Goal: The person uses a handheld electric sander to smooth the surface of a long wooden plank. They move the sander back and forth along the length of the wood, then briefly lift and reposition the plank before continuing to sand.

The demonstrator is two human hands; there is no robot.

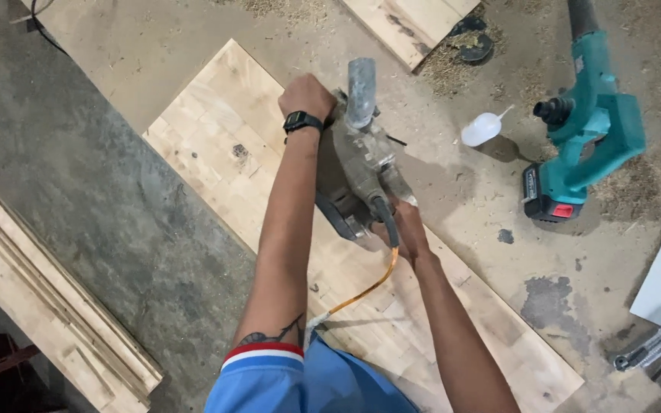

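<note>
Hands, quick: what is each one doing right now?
Left hand: closed on the front of the power planer.
Right hand: closed on its rear handle.

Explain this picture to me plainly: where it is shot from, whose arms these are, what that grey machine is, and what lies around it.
The picture comes from a camera on the person's head, looking down at their own arms. The left hand, with a black wristwatch, grips the front of a dusty grey handheld power tool. The right hand holds its rear handle, where an orange cord leaves it. It looks like a planer or sander; I cannot tell which. It rests on a long pale wooden board lying on the dusty concrete floor. To the right lie a teal cordless blower and a small clear plastic bottle. More pale boards are stacked at the left.
</note>
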